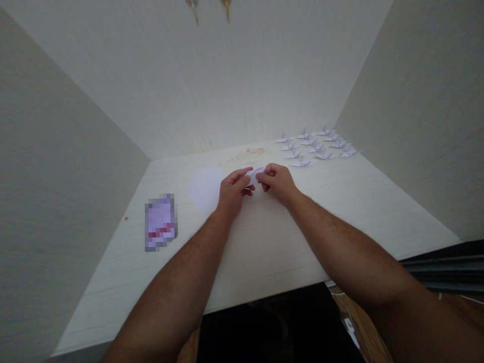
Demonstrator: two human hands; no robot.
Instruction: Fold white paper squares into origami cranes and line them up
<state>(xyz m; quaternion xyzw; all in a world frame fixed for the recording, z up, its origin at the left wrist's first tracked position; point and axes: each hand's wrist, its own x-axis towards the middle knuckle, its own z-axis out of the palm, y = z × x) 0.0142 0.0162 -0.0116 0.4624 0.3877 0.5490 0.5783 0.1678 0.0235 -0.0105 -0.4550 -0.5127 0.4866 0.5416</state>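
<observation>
Between my two hands is a small piece of folded white paper (254,176), raised over the middle of the table. My left hand (235,189) pinches its left side with thumb and fingers. On the right side, the thumb and fingertips of my right hand (278,181) close on the same paper. My fingers cover much of it, so its exact folded shape is hard to make out. White paper sheets (206,187) lie flat just left of my left hand. Several folded paper cranes (316,147) stand in rows beyond my right hand.
A blurred, pixelated purple device (161,223) lies on the left of the pale table (264,252), with a small red spot (126,219) beside it. Walls rise at the back and both sides. Two keys or hooks (227,10) hang high on the back wall.
</observation>
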